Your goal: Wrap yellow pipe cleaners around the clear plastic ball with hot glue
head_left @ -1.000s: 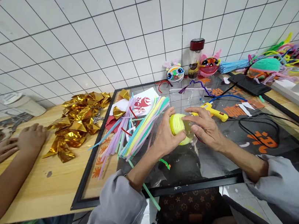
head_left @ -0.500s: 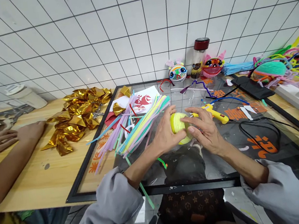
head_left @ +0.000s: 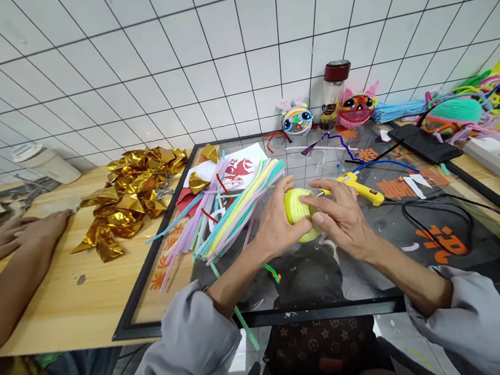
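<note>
A round piece wound in rows of yellow fuzzy pipe cleaner (head_left: 298, 207) is between my two hands above the glass. My left hand (head_left: 277, 221) is closed around its left side, thumb along the bottom. On the right side, the fingers and thumb of my right hand (head_left: 340, 212) pinch its edge. Just behind my right hand lies a yellow hot glue gun (head_left: 359, 187), its nozzle partly hidden by my fingers. To the left is a loose bundle of pastel pipe cleaners (head_left: 244, 210).
Gold foil pieces (head_left: 139, 190) are heaped at left, near a co-worker's hands (head_left: 38, 236). Two animal-face crafts (head_left: 296, 120) and a bottle (head_left: 334, 95) stand by the wall. A black cable (head_left: 467, 244), dark pouch (head_left: 427, 142) and colourful pipe-cleaner pile (head_left: 462, 111) occupy the right.
My hands and the yellow piece keep almost the same pose. At left, the co-worker's hands have come closer together. The view has shifted very slightly.
</note>
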A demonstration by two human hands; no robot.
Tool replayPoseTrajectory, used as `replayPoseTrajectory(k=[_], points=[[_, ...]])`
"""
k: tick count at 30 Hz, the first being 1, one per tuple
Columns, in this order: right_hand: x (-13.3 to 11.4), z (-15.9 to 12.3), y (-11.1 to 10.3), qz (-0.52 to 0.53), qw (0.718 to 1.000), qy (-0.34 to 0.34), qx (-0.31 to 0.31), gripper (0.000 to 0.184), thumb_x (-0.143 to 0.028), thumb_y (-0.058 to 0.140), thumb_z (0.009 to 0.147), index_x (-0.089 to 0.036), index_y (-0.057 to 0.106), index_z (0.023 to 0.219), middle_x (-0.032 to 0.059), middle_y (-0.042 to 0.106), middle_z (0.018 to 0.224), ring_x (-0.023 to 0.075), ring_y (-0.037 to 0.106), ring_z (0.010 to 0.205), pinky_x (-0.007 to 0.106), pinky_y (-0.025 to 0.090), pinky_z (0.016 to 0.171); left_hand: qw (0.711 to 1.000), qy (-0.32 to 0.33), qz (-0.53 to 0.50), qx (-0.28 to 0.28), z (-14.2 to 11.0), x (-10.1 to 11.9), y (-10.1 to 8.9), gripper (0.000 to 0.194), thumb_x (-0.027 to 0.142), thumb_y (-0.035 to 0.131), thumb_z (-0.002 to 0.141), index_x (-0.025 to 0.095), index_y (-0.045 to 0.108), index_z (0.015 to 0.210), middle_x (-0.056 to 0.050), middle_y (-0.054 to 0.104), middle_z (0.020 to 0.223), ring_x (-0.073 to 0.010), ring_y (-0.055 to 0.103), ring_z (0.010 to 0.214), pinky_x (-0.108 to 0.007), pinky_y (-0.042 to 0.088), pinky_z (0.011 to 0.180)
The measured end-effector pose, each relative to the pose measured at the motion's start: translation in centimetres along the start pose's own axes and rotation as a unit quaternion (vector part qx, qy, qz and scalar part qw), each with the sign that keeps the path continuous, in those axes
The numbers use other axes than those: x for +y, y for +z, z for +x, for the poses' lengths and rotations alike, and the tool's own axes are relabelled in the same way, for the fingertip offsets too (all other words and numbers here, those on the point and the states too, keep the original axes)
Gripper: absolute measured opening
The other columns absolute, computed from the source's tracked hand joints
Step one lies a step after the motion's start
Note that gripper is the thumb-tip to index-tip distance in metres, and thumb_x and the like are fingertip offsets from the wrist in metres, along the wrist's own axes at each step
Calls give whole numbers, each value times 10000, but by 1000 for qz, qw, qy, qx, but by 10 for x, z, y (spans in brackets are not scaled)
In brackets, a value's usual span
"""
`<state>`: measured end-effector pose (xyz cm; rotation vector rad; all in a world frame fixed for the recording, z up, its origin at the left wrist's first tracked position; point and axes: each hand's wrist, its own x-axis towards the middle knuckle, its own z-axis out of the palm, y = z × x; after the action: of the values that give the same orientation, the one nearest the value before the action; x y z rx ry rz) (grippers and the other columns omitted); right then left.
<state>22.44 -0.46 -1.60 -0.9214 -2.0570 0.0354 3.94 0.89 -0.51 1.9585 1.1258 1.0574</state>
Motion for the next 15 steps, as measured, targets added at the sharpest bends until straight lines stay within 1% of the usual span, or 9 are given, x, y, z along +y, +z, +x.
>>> replayPoseTrajectory(k=[4, 10, 15], points=[[-2, 0, 0, 3, 1000, 3, 0, 382, -399, 396, 1055, -223, 687, 1229, 140, 588, 1341, 300, 542, 1234, 486, 387, 957, 1000, -6, -3, -1, 0, -1, 0, 785, 260, 659, 730, 172, 344, 1444, -193, 521, 1469, -337, 516, 1399, -552, 395, 1187], [-1, 1, -1, 14, 1000, 12, 19, 427, -412, 374, 1059, -229, 609, 1364, 140, 584, 1341, 288, 544, 1226, 478, 378, 964, 1000, 0, -2, 1, 0, -1, -1, 794, 271, 658, 741, 150, 334, 1456, -203, 525, 1451, -331, 520, 1385, -543, 376, 1200], [-2, 1, 0, -7, 1000, 17, 15, 429, -420, 359, 1064, -209, 654, 1295, 143, 589, 1336, 289, 539, 1225, 471, 377, 953, 1000, -2, -10, 2, -1, -1, -1, 786, 284, 677, 755, 182, 345, 1460, -174, 531, 1453, -325, 513, 1393, -529, 396, 1188]])
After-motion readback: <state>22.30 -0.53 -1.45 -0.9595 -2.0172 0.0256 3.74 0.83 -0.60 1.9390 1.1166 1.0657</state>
